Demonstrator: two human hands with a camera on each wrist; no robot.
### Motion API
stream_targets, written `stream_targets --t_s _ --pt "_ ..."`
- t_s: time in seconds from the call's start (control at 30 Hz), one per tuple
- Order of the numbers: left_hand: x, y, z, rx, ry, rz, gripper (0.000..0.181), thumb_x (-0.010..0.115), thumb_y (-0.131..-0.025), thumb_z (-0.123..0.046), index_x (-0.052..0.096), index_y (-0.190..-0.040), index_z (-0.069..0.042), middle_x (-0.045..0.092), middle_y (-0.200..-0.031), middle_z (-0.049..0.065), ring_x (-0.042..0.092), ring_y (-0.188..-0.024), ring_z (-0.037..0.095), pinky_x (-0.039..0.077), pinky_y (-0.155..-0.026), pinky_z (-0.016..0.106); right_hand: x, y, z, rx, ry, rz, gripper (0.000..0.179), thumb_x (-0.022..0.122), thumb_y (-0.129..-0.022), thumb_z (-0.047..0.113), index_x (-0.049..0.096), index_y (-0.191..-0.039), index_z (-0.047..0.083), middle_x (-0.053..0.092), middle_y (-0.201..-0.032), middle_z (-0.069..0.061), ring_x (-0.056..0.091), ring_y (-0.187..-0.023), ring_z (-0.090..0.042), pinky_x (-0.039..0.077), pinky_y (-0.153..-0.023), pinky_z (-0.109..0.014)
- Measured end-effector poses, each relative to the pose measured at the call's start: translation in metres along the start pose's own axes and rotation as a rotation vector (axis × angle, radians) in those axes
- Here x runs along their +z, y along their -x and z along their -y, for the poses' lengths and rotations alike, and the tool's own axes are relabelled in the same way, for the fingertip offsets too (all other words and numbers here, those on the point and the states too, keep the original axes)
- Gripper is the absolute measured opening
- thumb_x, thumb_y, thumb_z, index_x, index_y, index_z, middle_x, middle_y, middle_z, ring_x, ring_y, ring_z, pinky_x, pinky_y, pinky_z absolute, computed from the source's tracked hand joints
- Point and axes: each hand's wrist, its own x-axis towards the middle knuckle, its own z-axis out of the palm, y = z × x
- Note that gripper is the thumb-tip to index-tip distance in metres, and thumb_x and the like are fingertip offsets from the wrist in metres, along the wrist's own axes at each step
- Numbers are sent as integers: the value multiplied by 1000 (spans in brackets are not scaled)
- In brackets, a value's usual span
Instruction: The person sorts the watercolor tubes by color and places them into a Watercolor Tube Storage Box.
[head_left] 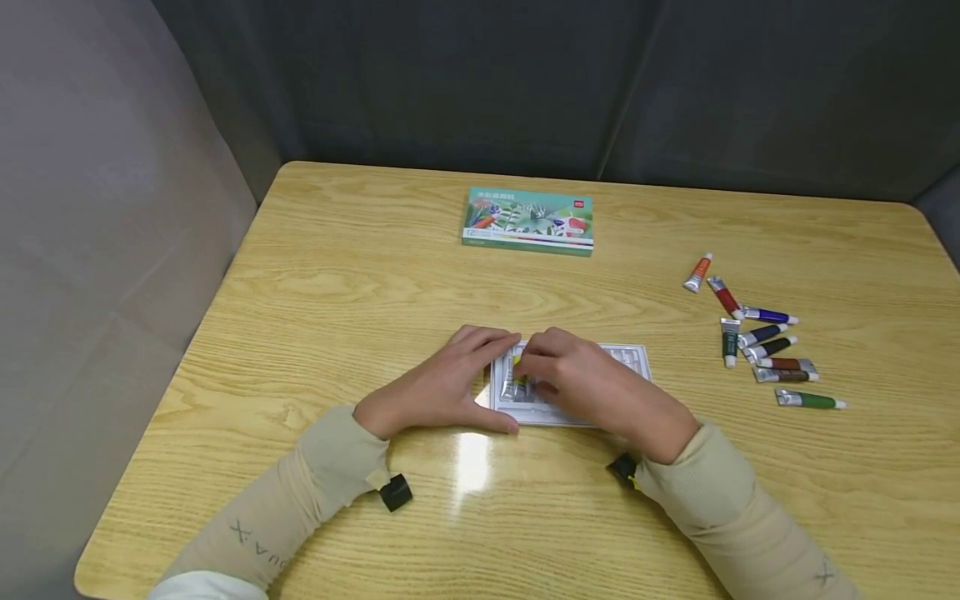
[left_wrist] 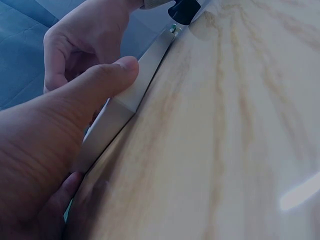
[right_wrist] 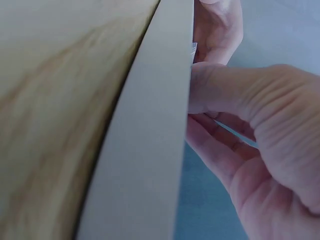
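Sleeves (head_left: 300, 475) of beige fabric cover both forearms, with a small black wrist unit (head_left: 396, 492) at each cuff. The left hand (head_left: 450, 375) grips the left end of a white rectangular tray (head_left: 536, 415) with clear moulded compartments, its thumb pressed to the near wall. The right hand (head_left: 581, 371) reaches over the tray, fingers curled down at a small silver tube (head_left: 517, 385) with yellow marking in the tray's left part (whether they pinch it cannot be told). The tray lies flat on a light wood-grain table (head_left: 300, 275). To its right, nine loose silver tubes (head_left: 763, 335) with coloured bands and white caps lie scattered, green nearest and orange farthest. Beyond the tray, well apart from it, rests a flat green box (head_left: 528, 221) with printed plants. Dark grey fabric (head_left: 450, 92) hangs past the table's far edge.
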Motion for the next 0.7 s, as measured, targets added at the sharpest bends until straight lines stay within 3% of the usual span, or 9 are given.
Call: stream_targets --t_s 0.2,0.7 --pt "0 0 0 -5 7 5 110 82 -77 -66 33 -163 -18 39 -162 -4 34 -147 14 38 -123 39 0 0 -1 -4 -8 -7 12 83 -83 0 79 -90 8 73 -100 -5 68 -95 -18 61 -82 -32" --pt "-1 0 -1 -9 14 6 109 83 -78 -65 34 -163 -17 39 -162 -4 34 -147 14 38 -123 39 -1 -1 0 20 -26 -4 11 83 -84 0 80 -91 8 77 -97 -3 73 -97 -17 62 -85 -34"
